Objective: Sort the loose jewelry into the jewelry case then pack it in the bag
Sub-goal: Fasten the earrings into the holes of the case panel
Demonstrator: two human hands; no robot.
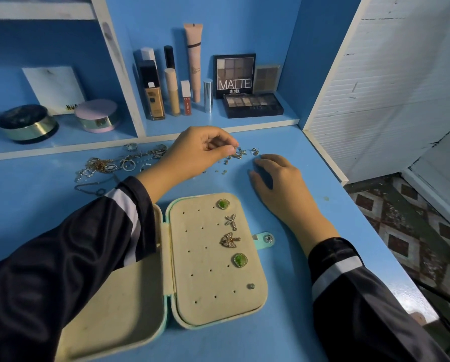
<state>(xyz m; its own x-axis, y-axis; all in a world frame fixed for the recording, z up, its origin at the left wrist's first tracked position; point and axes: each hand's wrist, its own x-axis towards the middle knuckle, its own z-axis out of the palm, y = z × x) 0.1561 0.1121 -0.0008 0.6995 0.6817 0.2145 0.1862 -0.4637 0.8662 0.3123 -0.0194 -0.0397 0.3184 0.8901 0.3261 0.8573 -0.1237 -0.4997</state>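
An open mint jewelry case (208,307) lies on the blue desk (291,322) in front of me. Its cream right panel holds two green square earrings (223,204) (240,259), two butterfly earrings (230,221) (229,240) and a small stud (250,286). My left hand (192,155) reaches over the case and pinches a small earring (235,150) from a scatter of loose earrings and backs (241,154). My right hand (276,178) rests flat on the desk beside that scatter. A tangle of chains and rings (119,163) lies to the left. No bag is in view.
Makeup stands on the shelf behind: foundation bottles and tubes (171,92), eyeshadow palettes (252,105) and two round compacts (28,124) (97,114). The desk's right edge (370,231) drops to a patterned floor. A white-trimmed side wall (320,142) borders the far right.
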